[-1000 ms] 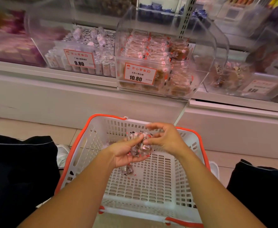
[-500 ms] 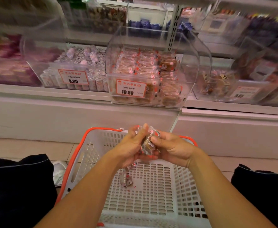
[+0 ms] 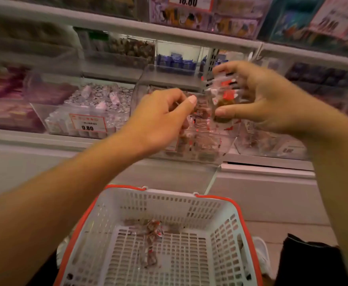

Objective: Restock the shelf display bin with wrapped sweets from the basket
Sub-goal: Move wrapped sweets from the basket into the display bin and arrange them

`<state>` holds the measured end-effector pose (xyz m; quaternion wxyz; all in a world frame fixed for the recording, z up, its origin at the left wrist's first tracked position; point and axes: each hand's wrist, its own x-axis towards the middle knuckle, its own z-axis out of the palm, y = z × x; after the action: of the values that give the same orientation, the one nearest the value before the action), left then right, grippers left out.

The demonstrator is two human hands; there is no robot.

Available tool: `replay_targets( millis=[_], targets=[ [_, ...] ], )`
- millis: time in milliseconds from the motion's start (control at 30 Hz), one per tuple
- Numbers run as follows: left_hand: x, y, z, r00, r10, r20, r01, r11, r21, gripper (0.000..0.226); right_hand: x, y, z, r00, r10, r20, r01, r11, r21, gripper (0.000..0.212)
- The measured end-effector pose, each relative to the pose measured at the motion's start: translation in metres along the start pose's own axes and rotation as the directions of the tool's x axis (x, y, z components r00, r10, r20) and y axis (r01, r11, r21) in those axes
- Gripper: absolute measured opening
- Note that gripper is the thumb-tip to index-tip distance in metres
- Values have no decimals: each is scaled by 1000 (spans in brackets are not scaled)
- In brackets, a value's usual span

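From my head camera, both my arms reach away from me toward the shelf. My right hand is raised in front of the clear display bin, its fingers and thumb curled round a small bunch of wrapped sweets, clear wrappers with red marks and brown pieces inside. My left hand sits just left of it, in front of the same bin, thumb pressed toward the curled fingers; the blur keeps me from telling whether it pinches a wrapper or nothing. Near me, low in the view, the white basket with its orange rim stands on the floor, and a few more sweets lie on its slotted bottom toward the far side. Left of my bin is another clear bin of pale wrapped pieces with a 9.80 price tag.
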<state>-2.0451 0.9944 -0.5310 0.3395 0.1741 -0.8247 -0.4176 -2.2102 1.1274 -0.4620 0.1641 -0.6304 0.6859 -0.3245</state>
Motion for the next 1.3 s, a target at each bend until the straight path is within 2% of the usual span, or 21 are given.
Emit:
replay_targets(
  millis=[33,67,100,133,167,267,367,467,567,667,767,833,967,1033,1167,1300],
  targets=[
    [8,0,-13,990,137,33,-141,961,238,24,20,0,-7,998,46,32,-38,975,-220,76],
    [13,-2,-23,973,197,116,-228,864,449,20,40,4,-11,992,108,69,-70,905,-419,77],
    [16,-8,-31,959,196,206,-282,745,604,21,59,9,-10,976,184,114,-87,818,-569,75],
    [17,-16,-36,948,166,272,-313,647,695,25,76,16,-7,950,265,164,-90,738,-669,68],
    [17,-25,-39,944,127,306,-319,592,740,31,91,24,-2,916,342,208,-83,672,-736,59],
    [13,-44,-39,936,58,348,-314,588,745,41,127,51,12,830,490,265,-54,544,-837,37],
    [17,-51,-33,920,50,389,-338,605,721,45,146,70,23,824,493,279,-37,539,-842,42],
    [20,-56,-29,913,46,406,-345,620,704,41,153,84,32,828,477,294,-38,571,-820,59],
    [21,-59,-28,904,12,427,-346,605,717,41,154,94,32,861,437,260,-44,573,-818,73],
    [26,-60,-27,914,25,404,-328,631,703,49,151,97,30,902,390,184,-60,536,-842,99],
    [26,-61,-23,910,30,413,-347,601,720,55,148,92,28,914,374,159,-71,532,-844,106],
    [25,-61,-20,909,17,416,-346,588,731,55,147,85,25,909,389,149,-90,534,-841,99],
    [25,-59,-19,910,-7,415,-327,604,727,56,146,78,20,920,376,112,-130,561,-817,51],
    [25,-58,-18,908,-24,419,-322,601,732,54,146,82,23,913,391,118,-157,603,-782,39],
    [25,-57,-17,900,-26,435,-336,595,730,54,142,83,32,913,398,90,-203,636,-745,31],
    [21,-56,-17,922,10,387,-313,608,730,50,132,70,34,911,410,47,-222,584,-781,29]
  ],
)
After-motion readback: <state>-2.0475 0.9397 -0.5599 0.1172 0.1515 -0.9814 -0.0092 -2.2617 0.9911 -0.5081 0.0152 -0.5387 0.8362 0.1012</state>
